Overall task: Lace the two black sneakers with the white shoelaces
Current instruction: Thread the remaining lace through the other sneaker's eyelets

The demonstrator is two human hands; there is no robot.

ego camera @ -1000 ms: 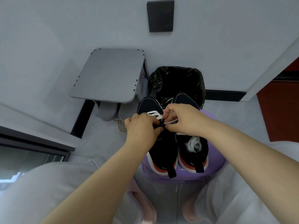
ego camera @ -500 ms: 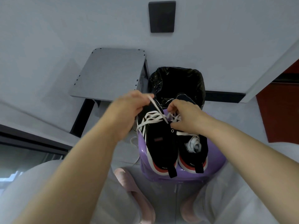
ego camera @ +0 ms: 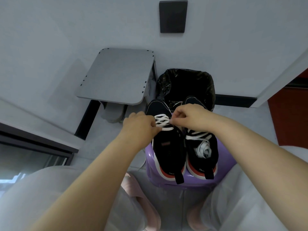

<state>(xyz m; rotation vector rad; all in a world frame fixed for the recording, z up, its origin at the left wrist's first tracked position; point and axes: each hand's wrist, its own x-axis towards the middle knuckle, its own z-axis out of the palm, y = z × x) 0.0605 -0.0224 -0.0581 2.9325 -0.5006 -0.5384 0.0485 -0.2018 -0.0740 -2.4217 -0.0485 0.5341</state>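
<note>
Your left hand point(ego camera: 141, 125) dropped from high pull back to left sneaker point(ego camera: 168, 147) on purple stool point(ego camera: 150, 157), fingers pinched on white shoelace point(ego camera: 164, 121). Your right hand point(ego camera: 188, 117) pinched same shoelace. Crossing looked snugged; upper eyelets waited. Right sneaker point(ego camera: 201, 144), also on stool, looked unfinished.

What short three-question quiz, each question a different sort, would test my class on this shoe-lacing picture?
1. True or false: the left sneaker and the right sneaker stand on a purple stool.
2. The left hand and right hand pinch the white lace of which sneaker? A) left B) right C) neither
3. Fill in: the bin behind the sneakers is lined with a ____ bag.
Key: 1 true; 2 A; 3 black.
</note>
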